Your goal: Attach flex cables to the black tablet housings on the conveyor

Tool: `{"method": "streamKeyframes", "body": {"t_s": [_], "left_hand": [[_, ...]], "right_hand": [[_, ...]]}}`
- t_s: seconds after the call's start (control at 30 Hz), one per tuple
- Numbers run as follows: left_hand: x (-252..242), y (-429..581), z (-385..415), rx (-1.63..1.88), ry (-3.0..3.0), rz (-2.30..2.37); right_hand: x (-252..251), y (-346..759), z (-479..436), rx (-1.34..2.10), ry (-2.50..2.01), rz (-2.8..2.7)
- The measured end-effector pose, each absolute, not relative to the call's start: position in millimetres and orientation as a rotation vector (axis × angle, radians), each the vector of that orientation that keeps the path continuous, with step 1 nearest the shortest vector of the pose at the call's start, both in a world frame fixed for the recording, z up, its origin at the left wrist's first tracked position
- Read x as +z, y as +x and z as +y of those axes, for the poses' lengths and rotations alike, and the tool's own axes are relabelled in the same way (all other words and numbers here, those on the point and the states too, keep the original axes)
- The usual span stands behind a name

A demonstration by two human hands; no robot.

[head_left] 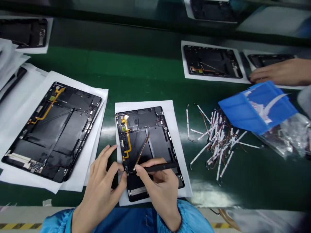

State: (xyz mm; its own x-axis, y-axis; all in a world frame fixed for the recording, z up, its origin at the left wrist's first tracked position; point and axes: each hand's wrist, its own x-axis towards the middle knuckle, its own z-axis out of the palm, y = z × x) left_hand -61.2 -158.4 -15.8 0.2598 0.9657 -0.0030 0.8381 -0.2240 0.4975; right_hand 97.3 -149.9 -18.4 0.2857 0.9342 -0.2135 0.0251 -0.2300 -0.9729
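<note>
A black tablet housing [157,142] lies on a white sheet in front of me, its inside facing up, with an orange flex cable [127,137] along its left side. My left hand [104,181] is at its left edge, thumb and index finger close together gripping the rim, other fingers spread. My right hand [161,184] is closed around slim black tweezers [160,167] held over the lower part of the housing. A thin brown-and-white cable [143,147] slants up from my right fingertips; its lower end is partly hidden there.
To the right lies a loose pile of thin white-and-brown cables [216,139], beside a blue bag [257,105] and clear plastic. Another tablet housing [53,132] rests on paper sheets at left. Across the table, another person's hand [279,72] touches a housing near another one [211,63].
</note>
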Motion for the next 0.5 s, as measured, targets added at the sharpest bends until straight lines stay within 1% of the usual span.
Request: {"method": "streamKeyframes", "body": {"t_s": [0.1,0.5], "left_hand": [[-14.8,-61.9,-152.7,0.386,2.153,1.637],[-18.5,-61.7,-152.2,0.378,2.197,1.627]], "right_hand": [[-19.7,95.7,-149.1,1.125,-1.534,-0.917],[-19.6,96.0,-147.9,1.113,-1.551,-0.986]]}}
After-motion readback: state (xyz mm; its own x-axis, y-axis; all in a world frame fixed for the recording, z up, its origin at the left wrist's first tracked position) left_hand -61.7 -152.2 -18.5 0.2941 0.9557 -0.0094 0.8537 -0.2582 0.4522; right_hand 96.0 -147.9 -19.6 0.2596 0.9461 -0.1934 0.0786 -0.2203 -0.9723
